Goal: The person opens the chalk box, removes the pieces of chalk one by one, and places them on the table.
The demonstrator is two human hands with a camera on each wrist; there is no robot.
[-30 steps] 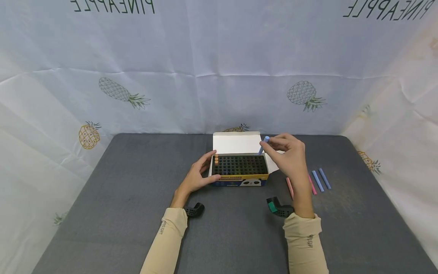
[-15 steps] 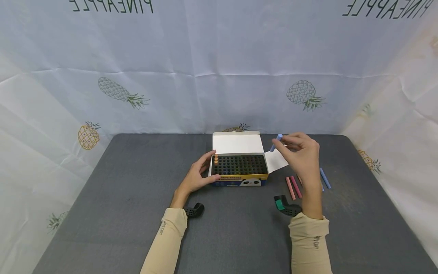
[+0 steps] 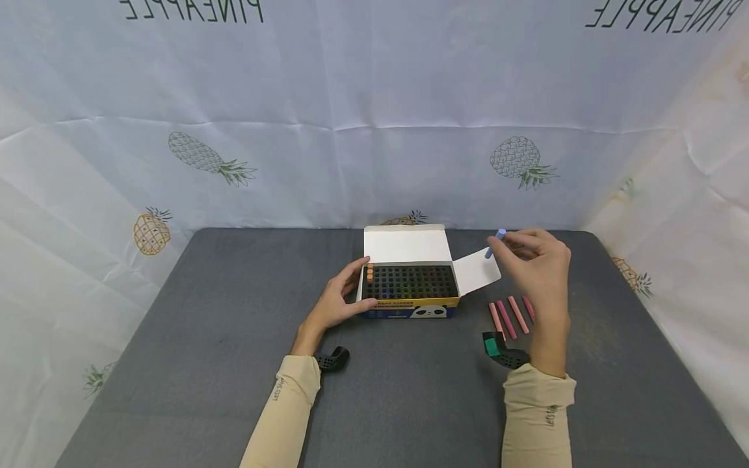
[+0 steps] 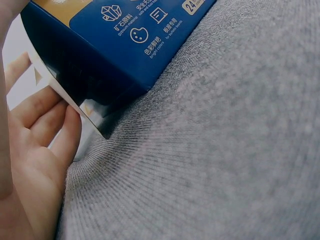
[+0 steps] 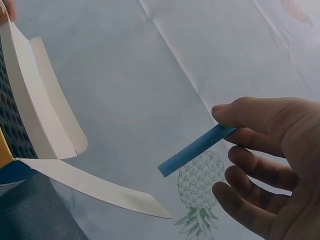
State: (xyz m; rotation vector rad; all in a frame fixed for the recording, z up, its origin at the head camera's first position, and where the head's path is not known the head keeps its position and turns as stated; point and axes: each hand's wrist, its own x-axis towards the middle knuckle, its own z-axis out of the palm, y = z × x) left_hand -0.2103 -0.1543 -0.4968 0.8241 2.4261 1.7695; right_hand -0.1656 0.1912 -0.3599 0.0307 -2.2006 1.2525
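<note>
Our right hand (image 3: 541,266) pinches the blue chalk (image 3: 495,243) and has carried it right, clear of the box (image 3: 409,286), above the pink chalks (image 3: 510,316) on the table (image 3: 205,338). Our left hand (image 3: 342,299) still steadies the box's left end, fingers relaxed.

On the grey surface (image 3: 234,338), near the middle of its far edge, an open chalk box (image 3: 409,292) stands with its white lid flap raised, and the left hand (image 3: 339,300) rests against the box's left end. The right hand (image 3: 541,266) is raised to the right of the box and pinches a blue chalk stick (image 3: 495,242) at its fingertips. Pink chalk sticks (image 3: 508,317) lie side by side on the surface beneath that hand, toward the right edge.
</note>
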